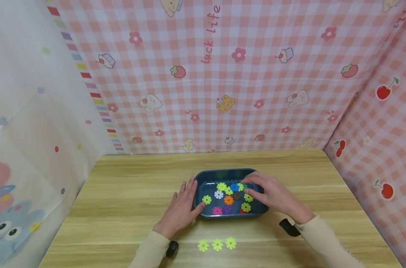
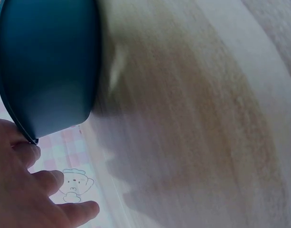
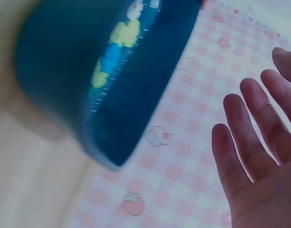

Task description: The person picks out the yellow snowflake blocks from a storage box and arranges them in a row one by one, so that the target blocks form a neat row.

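A dark blue rectangular tray (image 1: 231, 216) holds several flower-shaped plastic discs, among them an orange disc (image 1: 228, 200), a white disc (image 1: 218, 194), a blue disc (image 1: 234, 187) and a pink disc (image 1: 217, 211). My left hand (image 1: 181, 208) rests against the tray's left end, fingers extended, thumb over the rim. In the left wrist view its fingers (image 2: 45, 183) spread beside the tray wall (image 2: 50, 66). Over the tray's right end is my right hand (image 1: 273, 191), thumb and forefinger apart. The right wrist view shows its fingers (image 3: 240, 128) spread, holding nothing.
Three yellow-green discs lie in a row on the wooden table (image 1: 139, 186) in front of the tray: a left one (image 1: 203, 245), a middle one (image 1: 217, 244) and a right one (image 1: 231, 243). A pink checked cloth (image 1: 206, 85) hangs behind the table.
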A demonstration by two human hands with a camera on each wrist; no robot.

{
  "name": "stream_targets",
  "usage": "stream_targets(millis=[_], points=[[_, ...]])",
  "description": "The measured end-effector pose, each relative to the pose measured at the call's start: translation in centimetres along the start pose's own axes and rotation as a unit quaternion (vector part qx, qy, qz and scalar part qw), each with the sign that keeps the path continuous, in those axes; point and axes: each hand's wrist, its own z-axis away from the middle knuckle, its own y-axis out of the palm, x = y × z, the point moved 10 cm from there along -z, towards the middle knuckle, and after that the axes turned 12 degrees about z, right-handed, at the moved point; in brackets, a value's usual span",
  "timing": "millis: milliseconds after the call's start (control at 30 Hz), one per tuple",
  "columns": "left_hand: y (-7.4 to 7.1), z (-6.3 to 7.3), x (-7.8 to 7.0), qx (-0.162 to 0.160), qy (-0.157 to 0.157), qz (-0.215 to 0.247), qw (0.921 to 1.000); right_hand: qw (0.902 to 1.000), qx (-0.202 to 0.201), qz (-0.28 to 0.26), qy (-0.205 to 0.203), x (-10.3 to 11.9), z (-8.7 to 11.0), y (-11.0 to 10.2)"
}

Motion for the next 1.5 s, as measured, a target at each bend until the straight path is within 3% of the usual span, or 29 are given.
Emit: stream_targets(millis=[300,667,1067,1500], points=[[-0.1,0.3,0.3,-0.001,-0.002,0.006,1.0,0.9988,0.041,0.017,-0.019,1.4,-3.7,-0.6],[-0.3,1.0,0.6,-0.002,0.003,0.012,0.9999,0.9922,0.121,0.009,-0.029,0.9,-7.2,2.5],[-0.5,1.7,0.3,0.004,0.021,-0.001,0.9998,0.9769,0.213,-0.01,-0.01,-0.8,-7.8,8.5],[-0.4,1.6,0.3,0.006,0.02,-0.004,0.9998,0.9636,0.261,-0.049,0.031,-2.3,-6.8,11.9]])
